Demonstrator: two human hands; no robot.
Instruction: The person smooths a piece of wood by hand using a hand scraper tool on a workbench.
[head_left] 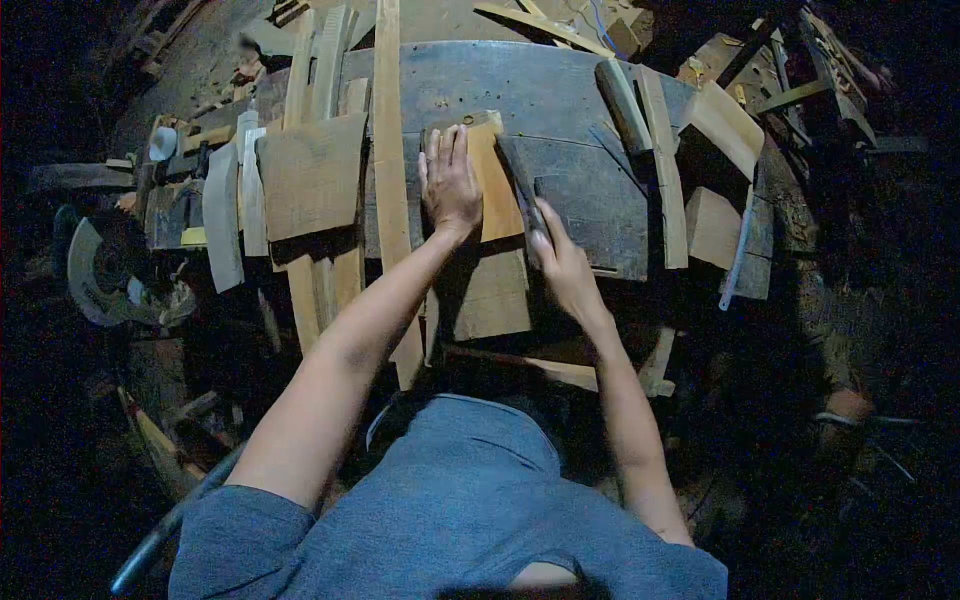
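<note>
My left hand (452,190) lies flat on an orange-brown wooden board (497,190), fingers stretched toward its far end. My right hand (562,262) is closed around a long, dark, narrow tool (518,175) that slants along the board's right edge. Its exact kind is too dark to make out. Below that board, nearer to me, a second, duller wooden board (490,295) shows. Left of my left hand a long wooden strip (390,150) runs across the workbench (580,110).
At left, a wide board (312,175) rests across several strips, near a circular saw blade guard (90,270). To the right are a dark wooden bar (622,105), a long strip (662,170), wooden blocks (712,228) and a light-blue flat strip (738,255). Wood scraps lie behind the bench.
</note>
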